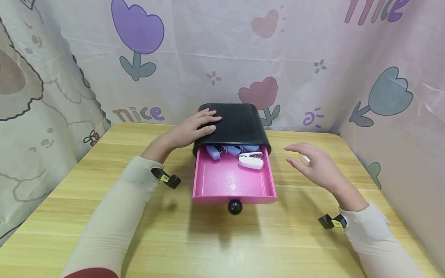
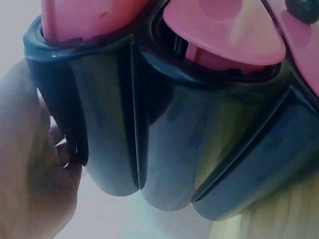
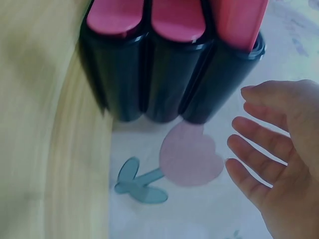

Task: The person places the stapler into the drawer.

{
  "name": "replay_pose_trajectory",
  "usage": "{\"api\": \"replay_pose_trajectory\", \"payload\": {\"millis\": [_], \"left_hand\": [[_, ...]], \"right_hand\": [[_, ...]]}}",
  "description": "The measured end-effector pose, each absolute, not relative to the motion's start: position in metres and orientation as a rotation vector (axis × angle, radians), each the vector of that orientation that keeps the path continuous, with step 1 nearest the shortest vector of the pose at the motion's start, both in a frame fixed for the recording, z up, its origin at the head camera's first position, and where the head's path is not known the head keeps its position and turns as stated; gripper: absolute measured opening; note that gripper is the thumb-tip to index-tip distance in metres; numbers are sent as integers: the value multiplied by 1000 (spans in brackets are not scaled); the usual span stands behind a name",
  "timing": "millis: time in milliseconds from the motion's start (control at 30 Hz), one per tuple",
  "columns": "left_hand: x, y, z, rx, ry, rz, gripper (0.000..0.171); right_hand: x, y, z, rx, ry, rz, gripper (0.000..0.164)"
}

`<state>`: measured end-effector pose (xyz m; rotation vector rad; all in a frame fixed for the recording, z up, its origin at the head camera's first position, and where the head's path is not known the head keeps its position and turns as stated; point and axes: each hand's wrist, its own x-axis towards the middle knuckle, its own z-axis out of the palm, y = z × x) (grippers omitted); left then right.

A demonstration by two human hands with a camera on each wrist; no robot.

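Your left hand (image 1: 189, 129) rests with its fingers stretched on the left part of the top of the black cabinet (image 1: 240, 121), and it grips nothing. Your right hand (image 1: 321, 166) is in the air to the right of the pink drawer (image 1: 219, 181), fingers apart, gripping nothing; a small white piece (image 1: 305, 160) shows beside the palm, but I cannot tell if they touch. The drawer is pulled far out to the near side, so, I think, a push down on its front or on the black knob (image 1: 235, 207) could tilt the cabinet toward you, especially if your left hand becomes too light. The white clip-like item (image 1: 251, 162) lies in the far right of the drawer, with purple items (image 1: 213, 152) at the far end by the cabinet opening; if some stand too high, they may catch under the upper edge should the drawer slide in. Please mind the right side also: a careless sweep may knock the small white piece across the table (image 1: 167, 247)
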<state>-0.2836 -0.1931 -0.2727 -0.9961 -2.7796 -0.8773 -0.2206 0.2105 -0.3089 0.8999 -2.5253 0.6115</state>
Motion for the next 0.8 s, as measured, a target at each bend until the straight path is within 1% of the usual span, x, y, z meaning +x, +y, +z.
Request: {"api": "replay_pose_trajectory", "payload": {"millis": [533, 700, 800], "left_hand": [[-284, -193, -272, -999, -2776, -892, 50], [-284, -194, -273, -1001, -2776, -886, 50], [-284, -194, -273, -1001, -2774, -890, 50]], "right_hand": [[-247, 254, -338, 671, -2669, 659, 39], [-255, 265, -346, 591, -2738, 647, 43], [-257, 270, -349, 549, -2777, 657, 48]]}}
